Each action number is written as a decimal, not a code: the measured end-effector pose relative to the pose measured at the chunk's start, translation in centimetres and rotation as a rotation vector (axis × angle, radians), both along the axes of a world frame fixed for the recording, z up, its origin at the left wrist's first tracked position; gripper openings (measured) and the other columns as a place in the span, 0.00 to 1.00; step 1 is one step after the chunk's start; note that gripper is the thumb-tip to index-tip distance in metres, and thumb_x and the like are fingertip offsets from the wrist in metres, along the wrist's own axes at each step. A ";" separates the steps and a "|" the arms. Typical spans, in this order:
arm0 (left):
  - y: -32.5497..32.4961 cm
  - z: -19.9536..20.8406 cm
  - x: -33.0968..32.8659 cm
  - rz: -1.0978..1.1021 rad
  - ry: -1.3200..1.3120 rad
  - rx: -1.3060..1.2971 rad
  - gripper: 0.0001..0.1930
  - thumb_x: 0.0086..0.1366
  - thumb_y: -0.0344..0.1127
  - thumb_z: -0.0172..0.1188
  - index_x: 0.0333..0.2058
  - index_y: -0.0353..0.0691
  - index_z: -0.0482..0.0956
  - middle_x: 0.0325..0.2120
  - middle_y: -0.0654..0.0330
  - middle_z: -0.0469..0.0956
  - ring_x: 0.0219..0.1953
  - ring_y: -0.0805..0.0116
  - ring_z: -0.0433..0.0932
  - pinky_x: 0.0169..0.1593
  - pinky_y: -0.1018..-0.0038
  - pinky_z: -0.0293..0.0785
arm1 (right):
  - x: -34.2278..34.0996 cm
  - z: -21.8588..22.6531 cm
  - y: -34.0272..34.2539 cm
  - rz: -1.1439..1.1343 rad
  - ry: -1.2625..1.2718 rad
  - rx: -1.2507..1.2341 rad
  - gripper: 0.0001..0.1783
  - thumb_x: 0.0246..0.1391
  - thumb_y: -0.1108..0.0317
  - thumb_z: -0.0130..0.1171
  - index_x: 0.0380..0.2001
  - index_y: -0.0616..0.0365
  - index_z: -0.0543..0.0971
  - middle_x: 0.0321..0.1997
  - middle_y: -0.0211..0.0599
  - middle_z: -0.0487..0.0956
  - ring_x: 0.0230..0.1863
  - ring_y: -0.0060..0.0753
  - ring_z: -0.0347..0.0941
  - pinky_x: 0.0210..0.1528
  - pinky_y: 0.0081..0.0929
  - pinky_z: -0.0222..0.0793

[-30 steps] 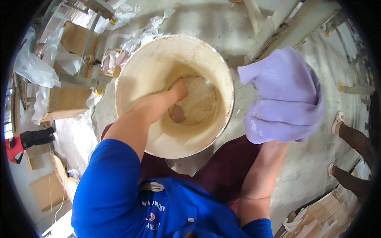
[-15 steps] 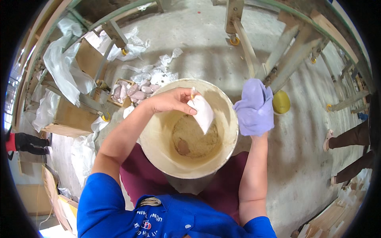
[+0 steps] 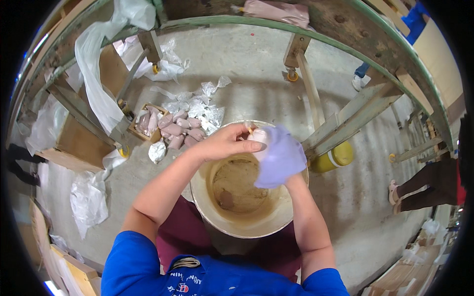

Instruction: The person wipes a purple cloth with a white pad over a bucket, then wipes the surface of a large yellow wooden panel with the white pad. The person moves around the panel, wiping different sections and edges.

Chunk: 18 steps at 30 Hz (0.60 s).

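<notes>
Over the mouth of a big cream-coloured bucket (image 3: pixel 207 200), my left hand (image 3: pixel 228 142) pinches the tied top of a small plump pale bag (image 3: pixel 257 139) between thumb and fingers. A yellow band shows at the bag's neck. My right hand (image 3: pixel 293 180) is covered by a lilac cloth (image 3: pixel 280 159), so its fingers are hidden. The cloth lies against the bag's right side and overlaps part of it, somewhat blurred by motion. Dried tan residue coats the bucket's bottom and inner wall. The bucket stands between my knees.
Left of the bucket, several pinkish bags (image 3: pixel 180 129) lie beside a small box (image 3: pixel 149 123) and crumpled plastic (image 3: pixel 205 108). A green-edged workbench (image 3: pixel 227 20) on wheeled legs arches ahead. A yellow-green container (image 3: pixel 335 157) lies at right. Another person's legs (image 3: pixel 427 180) stand far right.
My right hand has moved left with the lilac cloth, from beside the bucket onto the bag. My left hand still holds the bag. The view has shifted, showing more of the bench.
</notes>
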<state>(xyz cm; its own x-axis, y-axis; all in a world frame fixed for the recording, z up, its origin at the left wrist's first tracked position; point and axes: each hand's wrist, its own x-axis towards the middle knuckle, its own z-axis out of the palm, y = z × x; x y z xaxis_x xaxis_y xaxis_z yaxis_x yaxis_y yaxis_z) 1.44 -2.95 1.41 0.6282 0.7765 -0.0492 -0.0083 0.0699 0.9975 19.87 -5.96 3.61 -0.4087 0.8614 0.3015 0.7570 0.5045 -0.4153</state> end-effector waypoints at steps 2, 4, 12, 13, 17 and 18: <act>0.1 0.1 0.4 -0.090 0.043 0.082 0.30 0.54 0.46 0.64 0.50 0.34 0.67 0.43 0.60 0.72 0.47 0.71 0.70 0.53 0.74 0.65 | 1.6 -3.0 0.5 -0.030 0.215 0.172 0.24 0.37 0.63 0.62 0.40 0.58 0.70 0.32 0.40 0.71 0.34 0.40 0.69 0.38 0.32 0.66; -0.5 1.1 0.7 -0.088 0.214 0.192 0.31 0.53 0.46 0.65 0.50 0.34 0.67 0.43 0.59 0.71 0.47 0.71 0.69 0.52 0.74 0.65 | 1.9 -3.9 0.6 -0.042 0.379 0.170 0.25 0.36 0.63 0.64 0.41 0.59 0.70 0.33 0.39 0.71 0.35 0.37 0.70 0.40 0.29 0.67; -1.6 -1.2 3.3 0.221 -0.393 0.086 0.24 0.51 0.39 0.67 0.45 0.42 0.70 0.39 0.64 0.73 0.46 0.72 0.70 0.52 0.72 0.65 | 0.6 -4.0 2.0 -0.026 0.803 0.149 0.21 0.43 0.65 0.61 0.41 0.62 0.71 0.37 0.35 0.73 0.40 0.29 0.70 0.43 0.22 0.66; -1.4 -1.2 3.2 0.275 -0.458 -0.045 0.23 0.52 0.40 0.67 0.46 0.43 0.70 0.41 0.64 0.73 0.47 0.71 0.70 0.54 0.70 0.64 | 0.1 -4.0 2.5 -0.095 0.969 0.063 0.18 0.46 0.66 0.59 0.41 0.62 0.71 0.37 0.34 0.73 0.39 0.28 0.70 0.42 0.22 0.67; -0.6 0.3 2.8 0.448 -0.606 -0.332 0.22 0.56 0.51 0.60 0.45 0.46 0.70 0.40 0.64 0.73 0.43 0.71 0.71 0.46 0.71 0.66 | 0.7 -3.8 5.9 -0.077 1.370 -0.377 0.12 0.54 0.69 0.49 0.42 0.61 0.70 0.33 0.32 0.72 0.34 0.23 0.69 0.37 0.20 0.67; -0.3 0.4 2.0 0.493 -0.604 -0.373 0.22 0.57 0.53 0.59 0.44 0.47 0.69 0.40 0.64 0.73 0.42 0.71 0.71 0.44 0.72 0.67 | -0.3 -3.3 5.9 -0.040 1.262 -0.317 0.11 0.54 0.69 0.48 0.41 0.60 0.69 0.33 0.32 0.72 0.32 0.23 0.68 0.35 0.20 0.66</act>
